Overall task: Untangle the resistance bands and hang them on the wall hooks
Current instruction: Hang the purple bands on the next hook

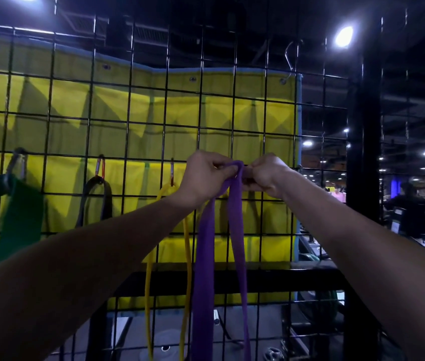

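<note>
Here my left hand [207, 173] and right hand [266, 173] both pinch the top fold of the purple band [207, 256] against the wire grid [128, 121], bunching it narrow, I judge, to slip it onto a hook hidden behind my fingers. Its two strands hang straight down. Just left hang the yellow band [149, 295], then the black band [106, 199] and green band [21, 212], each on a clip.

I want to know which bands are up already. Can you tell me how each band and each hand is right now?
Purple band: held at its top by both hands, hanging down against the grid.
Yellow band: hanging from a clip.
Black band: hanging from a clip.
Green band: hanging from a clip.
Left hand: pinching the purple band.
Right hand: fingers curled at the band's top.
</note>
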The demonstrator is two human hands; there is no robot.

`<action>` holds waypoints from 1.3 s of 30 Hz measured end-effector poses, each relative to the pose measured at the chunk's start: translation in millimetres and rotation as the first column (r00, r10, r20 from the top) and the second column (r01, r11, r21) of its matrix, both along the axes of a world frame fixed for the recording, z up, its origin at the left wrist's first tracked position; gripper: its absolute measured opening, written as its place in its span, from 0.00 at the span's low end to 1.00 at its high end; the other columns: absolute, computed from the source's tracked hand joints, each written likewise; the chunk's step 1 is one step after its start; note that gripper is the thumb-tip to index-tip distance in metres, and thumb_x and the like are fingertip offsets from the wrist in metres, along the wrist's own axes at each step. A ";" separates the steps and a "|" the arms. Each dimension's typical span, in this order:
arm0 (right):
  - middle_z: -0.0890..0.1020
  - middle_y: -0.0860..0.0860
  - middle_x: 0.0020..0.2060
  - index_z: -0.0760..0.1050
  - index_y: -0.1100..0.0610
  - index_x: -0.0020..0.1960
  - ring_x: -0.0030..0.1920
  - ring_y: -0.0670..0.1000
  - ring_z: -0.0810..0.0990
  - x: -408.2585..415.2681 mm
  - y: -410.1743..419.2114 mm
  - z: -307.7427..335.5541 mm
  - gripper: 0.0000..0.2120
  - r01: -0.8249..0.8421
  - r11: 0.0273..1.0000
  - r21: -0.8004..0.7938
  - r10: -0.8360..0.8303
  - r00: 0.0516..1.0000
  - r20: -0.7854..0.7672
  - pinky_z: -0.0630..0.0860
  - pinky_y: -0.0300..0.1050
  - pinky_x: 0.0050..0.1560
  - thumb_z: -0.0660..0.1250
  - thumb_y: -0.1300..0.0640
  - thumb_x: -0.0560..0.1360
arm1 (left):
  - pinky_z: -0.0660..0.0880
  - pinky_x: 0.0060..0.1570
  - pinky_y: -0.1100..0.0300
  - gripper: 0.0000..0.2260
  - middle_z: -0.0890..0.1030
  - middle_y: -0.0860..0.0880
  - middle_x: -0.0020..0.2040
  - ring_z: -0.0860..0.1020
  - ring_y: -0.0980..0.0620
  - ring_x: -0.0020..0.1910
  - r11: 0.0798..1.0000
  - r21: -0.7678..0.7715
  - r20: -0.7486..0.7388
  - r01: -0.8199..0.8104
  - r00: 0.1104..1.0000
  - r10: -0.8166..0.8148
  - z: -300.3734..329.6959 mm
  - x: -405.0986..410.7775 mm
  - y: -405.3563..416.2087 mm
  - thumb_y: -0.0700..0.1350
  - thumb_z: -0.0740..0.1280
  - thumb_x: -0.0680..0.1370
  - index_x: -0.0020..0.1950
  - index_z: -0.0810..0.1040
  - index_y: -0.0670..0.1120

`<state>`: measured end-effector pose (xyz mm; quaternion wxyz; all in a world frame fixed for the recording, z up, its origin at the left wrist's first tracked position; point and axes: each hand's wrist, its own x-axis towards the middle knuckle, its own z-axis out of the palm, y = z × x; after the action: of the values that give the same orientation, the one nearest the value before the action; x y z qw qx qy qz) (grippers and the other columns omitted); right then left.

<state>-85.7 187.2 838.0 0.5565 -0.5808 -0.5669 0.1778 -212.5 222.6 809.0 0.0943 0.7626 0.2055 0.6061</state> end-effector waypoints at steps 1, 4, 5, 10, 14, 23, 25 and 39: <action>0.75 0.55 0.31 0.70 0.62 0.37 0.33 0.51 0.77 0.8 0.8 -0.1 0.09 0.021 1.000 -0.005 -0.021 0.999 0.039 0.80 0.42 0.37 0.64 0.68 0.75 | 0.72 0.34 0.74 0.08 0.81 0.50 0.39 0.77 0.62 0.34 0.999 -0.022 0.000 0.032 1.000 -0.032 1.8 -0.2 -0.6 0.41 0.70 0.73 0.50 0.83 0.41; 0.76 0.53 0.32 0.69 0.59 0.36 0.32 0.48 0.77 3.4 2.9 -0.8 0.11 0.056 0.998 0.022 -0.057 0.998 0.041 0.79 0.38 0.34 0.64 0.67 0.75 | 0.73 0.34 0.75 0.08 0.81 0.52 0.40 0.77 0.61 0.35 1.000 -0.017 -0.014 0.015 1.000 -0.015 2.9 -0.8 -0.2 0.41 0.70 0.73 0.51 0.83 0.42; 0.76 0.53 0.31 0.69 0.59 0.36 0.32 0.48 0.77 2.6 2.0 -1.5 0.10 0.039 0.999 0.017 -0.039 0.999 0.020 0.79 0.38 0.35 0.65 0.67 0.75 | 0.73 0.35 0.75 0.08 0.81 0.51 0.41 0.77 0.61 0.36 1.000 -0.001 -0.012 -0.017 1.000 0.017 2.7 -1.5 0.7 0.42 0.70 0.73 0.51 0.83 0.42; 0.76 0.54 0.30 0.68 0.60 0.36 0.26 0.45 0.78 -3.6 -5.4 -2.3 0.11 -0.017 1.000 0.005 0.017 1.000 -0.018 0.79 0.38 0.31 0.64 0.68 0.75 | 0.66 0.36 0.79 0.09 0.77 0.52 0.41 0.73 0.58 0.40 0.961 0.216 -0.106 -0.173 0.974 0.199 8.9 -3.7 -2.3 0.40 0.68 0.74 0.52 0.83 0.41; 0.76 0.54 0.31 0.69 0.61 0.38 0.27 0.45 0.78 -2.5 -9.6 -3.8 0.09 -0.055 0.998 0.023 0.057 0.990 -0.129 0.76 0.34 0.23 0.64 0.67 0.75 | 0.65 0.41 0.66 0.09 0.75 0.49 0.41 0.73 0.55 0.41 0.898 0.364 -0.208 -0.246 0.919 0.336 14.8 -4.3 -3.4 0.41 0.65 0.76 0.54 0.82 0.43; 0.75 0.54 0.32 0.70 0.61 0.40 0.31 0.48 0.76 -5.4 -3.6 -3.9 0.07 0.009 0.999 0.039 -0.006 0.997 -0.074 0.80 0.35 0.35 0.64 0.65 0.76 | 0.63 0.42 0.60 0.11 0.72 0.45 0.47 0.74 0.47 0.47 0.848 0.434 -0.413 -0.304 0.770 0.487 15.1 -14.4 -1.4 0.44 0.61 0.79 0.53 0.80 0.41; 0.73 0.53 0.32 0.67 0.59 0.35 0.30 0.48 0.73 -4.9 -4.0 -5.5 0.12 0.035 0.998 0.061 -0.033 0.999 -0.036 0.74 0.31 0.24 0.62 0.68 0.76 | 0.63 0.42 0.60 0.11 0.72 0.44 0.50 0.73 0.48 0.46 0.829 0.462 -0.442 -0.316 0.728 0.524 19.3 -12.5 -4.3 0.45 0.60 0.79 0.54 0.80 0.41; 0.82 0.64 0.43 0.77 0.67 0.46 0.46 0.63 0.83 -5.3 5.9 -6.9 0.08 0.216 0.971 0.104 -0.235 0.942 0.240 0.80 0.59 0.50 0.67 0.61 0.75 | 0.70 0.43 0.56 0.09 0.76 0.42 0.49 0.78 0.43 0.50 0.873 0.364 -0.593 -0.326 0.641 0.487 25.6 7.3 -2.5 0.41 0.62 0.78 0.54 0.79 0.40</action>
<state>-90.9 193.1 831.1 0.5188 -0.6382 -0.5686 0.0163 -205.1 220.1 834.5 -0.2115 0.8668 0.3227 0.3159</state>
